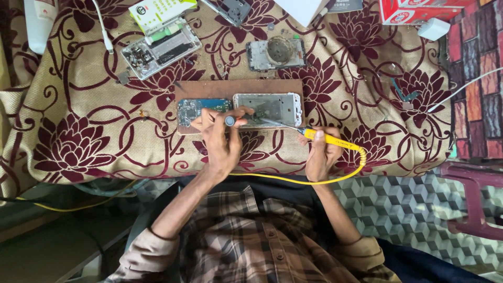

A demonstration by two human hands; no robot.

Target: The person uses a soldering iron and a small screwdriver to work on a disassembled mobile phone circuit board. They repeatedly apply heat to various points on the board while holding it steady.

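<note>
Right now I am looking straight down from the head camera at a desk [78,141] draped in a tan cloth with dark red flowers. My left hand [220,139] is curled shut around a slim tool with a round grey cap [230,120], its tip reaching towards the open phone frame [268,108] that lies on a brown wooden board [236,88]. My right hand [320,152] is closed around the yellow handle of a soldering iron [327,138], pinched between thumb and fingers, and the iron's thin metal tip rests on the inside of the phone frame near its lower edge. A yellow cord [293,181] runs from the iron's handle down past my wrist and across in front of my checked shirt.

Just left of the phone frame, on the same board, sits a blue-green circuit board [196,109], touching my left hand's knuckles. Further up the desk lies a second stripped phone chassis [160,50], tilted, with a green and white package [160,11] partly over it. To its right sits another opened phone back [276,53] with a round part in its middle. A white cable [103,29] trails near the top left, a white charger block [434,29] sits at the top right beside a red and white box [414,10], and a dark red plastic stool [474,199] stands by the desk's right end.
</note>
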